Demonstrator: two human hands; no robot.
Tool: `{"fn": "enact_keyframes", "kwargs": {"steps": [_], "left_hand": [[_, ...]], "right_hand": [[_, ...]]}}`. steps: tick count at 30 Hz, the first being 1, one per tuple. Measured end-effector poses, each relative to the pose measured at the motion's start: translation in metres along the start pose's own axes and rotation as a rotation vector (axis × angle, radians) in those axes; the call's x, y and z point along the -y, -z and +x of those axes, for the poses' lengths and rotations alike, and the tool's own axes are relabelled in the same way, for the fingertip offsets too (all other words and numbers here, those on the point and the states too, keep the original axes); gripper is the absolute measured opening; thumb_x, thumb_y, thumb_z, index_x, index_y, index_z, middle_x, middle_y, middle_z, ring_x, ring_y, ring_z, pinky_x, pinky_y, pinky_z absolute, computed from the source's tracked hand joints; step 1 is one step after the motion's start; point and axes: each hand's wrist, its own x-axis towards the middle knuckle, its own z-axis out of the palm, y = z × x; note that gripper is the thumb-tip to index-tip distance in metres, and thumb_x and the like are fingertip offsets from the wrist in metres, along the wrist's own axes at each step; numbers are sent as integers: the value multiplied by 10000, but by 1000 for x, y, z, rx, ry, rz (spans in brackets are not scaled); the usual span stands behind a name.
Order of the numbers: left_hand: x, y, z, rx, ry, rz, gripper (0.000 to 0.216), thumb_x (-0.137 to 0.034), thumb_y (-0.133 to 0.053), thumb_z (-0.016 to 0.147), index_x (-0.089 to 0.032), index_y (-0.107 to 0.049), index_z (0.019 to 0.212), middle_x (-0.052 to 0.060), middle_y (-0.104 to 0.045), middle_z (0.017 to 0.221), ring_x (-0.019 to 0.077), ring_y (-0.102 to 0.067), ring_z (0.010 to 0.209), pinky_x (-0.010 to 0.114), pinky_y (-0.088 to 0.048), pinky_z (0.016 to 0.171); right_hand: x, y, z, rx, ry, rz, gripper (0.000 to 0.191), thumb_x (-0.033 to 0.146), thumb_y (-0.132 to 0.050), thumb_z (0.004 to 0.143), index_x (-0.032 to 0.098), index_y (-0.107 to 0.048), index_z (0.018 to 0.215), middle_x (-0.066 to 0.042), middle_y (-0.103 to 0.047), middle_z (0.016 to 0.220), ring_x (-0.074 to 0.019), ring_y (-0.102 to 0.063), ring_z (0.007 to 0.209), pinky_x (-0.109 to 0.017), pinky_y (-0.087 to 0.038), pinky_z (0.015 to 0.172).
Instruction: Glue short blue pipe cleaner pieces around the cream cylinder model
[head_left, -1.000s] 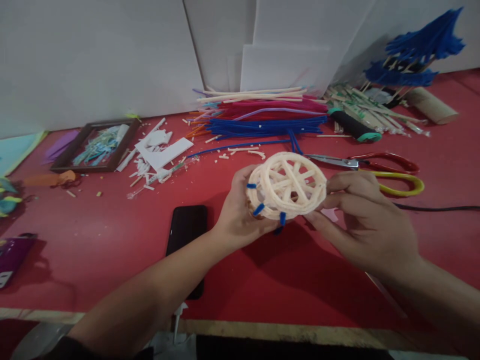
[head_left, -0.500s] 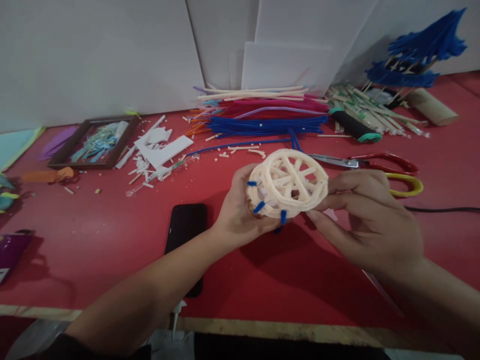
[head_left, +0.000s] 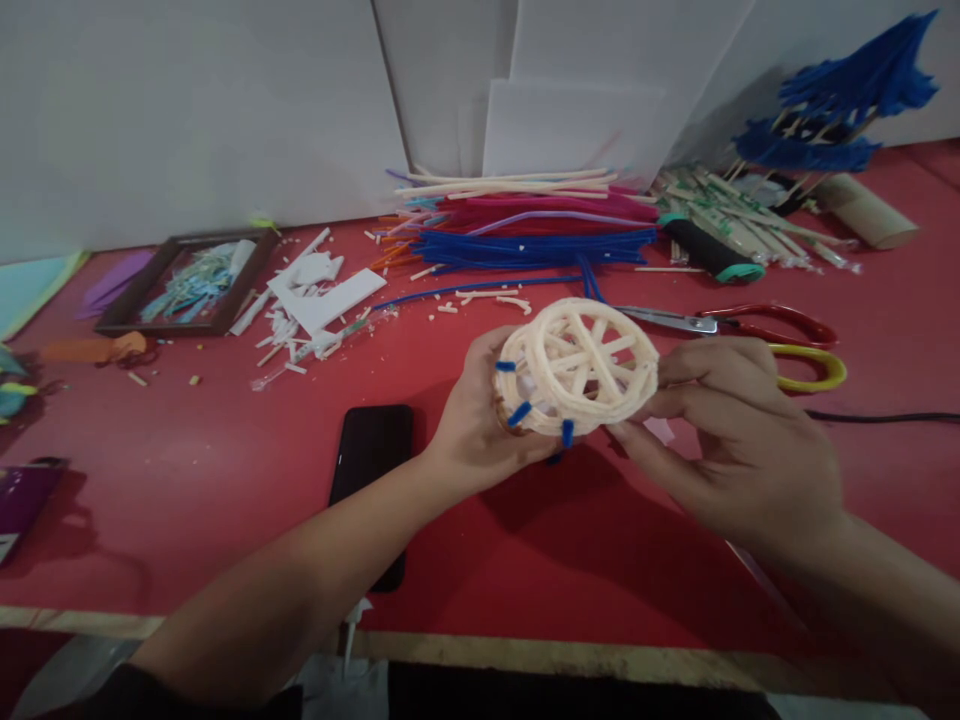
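Wheel (head_left: pixel 581 365) looks mostly built, spokes in, 3 blue ties on. Left hand (head_left: pixel 472 420) grips its rim, right hand (head_left: pixel 739 440) pinches the other edge; scissors (head_left: pixel 739 335) just behind.

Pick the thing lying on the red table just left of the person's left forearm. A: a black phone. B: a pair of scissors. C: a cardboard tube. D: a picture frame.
A: a black phone lies flat on the red table, right beside the left forearm, below the left hand.
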Motion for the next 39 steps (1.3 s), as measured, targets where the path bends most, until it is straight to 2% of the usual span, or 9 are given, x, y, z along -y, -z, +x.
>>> {"fn": "enact_keyframes", "kwargs": {"steps": [9, 14, 19, 21, 24, 27, 31, 35, 39], "left_hand": [[2, 0, -1, 42, 76, -61, 867, -467, -887, 624, -369, -409, 1341, 76, -553, 1391, 336, -596, 1244, 548, -548, 1001], [-4, -3, 2, -27, 129, -38, 910, -433, -923, 550, -292, -425, 1298, 105, -574, 1376, 339, -598, 1262, 560, -491, 1081], [-15, 0, -3, 30, 233, -42, 853, -319, -924, 593, -286, -457, 1306, 104, -618, 1372, 344, -615, 1269, 574, -469, 1103], [-19, 0, -4, 77, 271, -53, 840, -286, -922, 598, -291, -473, 1308, 99, -636, 1355, 346, -635, 1246, 587, -465, 1104], [-25, 0, -2, 124, 282, -70, 874, -265, -915, 596, -248, -449, 1336, 119, -651, 1330, 338, -656, 1209, 632, -437, 1100], [-29, -1, 2, 163, 278, -113, 903, -236, -910, 584, -213, -417, 1340, 149, -646, 1335, 332, -659, 1205, 624, -431, 1103], [-28, -2, 4, 175, 277, -134, 921, -249, -920, 564, -219, -396, 1321, 162, -657, 1322, 342, -667, 1199, 600, -470, 1092], [-27, -2, 3, 171, 284, -135, 936, -263, -915, 572, -208, -375, 1334, 213, -582, 1413, 382, -599, 1297, 591, -480, 1089], [-27, -2, 3, 186, 290, -115, 967, -283, -917, 585, -202, -377, 1384, 210, -569, 1429, 388, -600, 1291, 626, -443, 1105]], "right_hand": [[0, -1, -1, -14, 23, -7, 128, 183, -669, 902, 258, -569, 874, -36, -612, 852, -240, -624, 841, -438, -475, 738], [-2, 2, 0, -33, 72, -44, 100, 218, -687, 904, 258, -616, 962, -49, -633, 878, -242, -626, 803, -450, -474, 728], [-5, 4, -3, -111, 208, -88, 387, 174, -843, 749, 228, -680, 1096, -80, -689, 961, -267, -649, 845, -457, -511, 754], [-5, 5, -6, -107, 240, -93, 428, 124, -847, 728, 245, -696, 1109, -62, -705, 949, -265, -644, 836, -460, -506, 728], [-5, 8, -9, -103, 245, -117, 404, 55, -807, 749, 269, -703, 1076, -36, -712, 904, -261, -634, 820, -460, -482, 675], [-4, 10, -11, -121, 272, -142, 436, 30, -811, 739, 287, -696, 1072, -3, -721, 880, -248, -637, 820, -442, -486, 659], [-4, 11, -11, -101, 272, -132, 396, 67, -800, 777, 285, -681, 1085, 8, -726, 899, -230, -643, 835, -431, -516, 702], [-6, 9, -12, -120, 251, -140, 425, 137, -843, 752, 322, -683, 1099, 27, -728, 923, -227, -663, 825, -418, -528, 720], [-8, 9, -13, -85, 248, -131, 434, 111, -742, 851, 356, -655, 1199, 41, -725, 897, -215, -667, 861, -401, -521, 754]]}}
